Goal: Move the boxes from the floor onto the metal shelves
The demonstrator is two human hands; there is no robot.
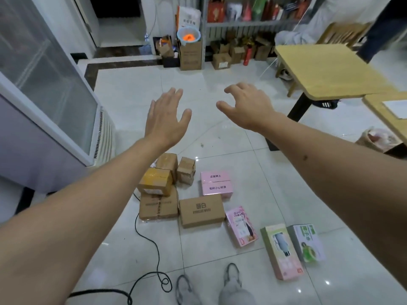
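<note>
Both arms out over the floor (220,133). Left hand (167,118) flat, grip apart; right hand (246,104) loosely curled, holding nothing. Boxes (201,211) lie below.

brown cardboard boxes (201,211) | pink box (216,185) | white glossy tiled floor (220,137) | black cable (152,245)

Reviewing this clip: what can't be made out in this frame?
Head view only:
- Metal shelves: upper tiers cut off by top edge.
- Brown boxes on floor: far ones partly behind left forearm.
- Shelf goods: blurred, labels unreadable.
- Left hand, right hand: empty, palms hidden.
</note>
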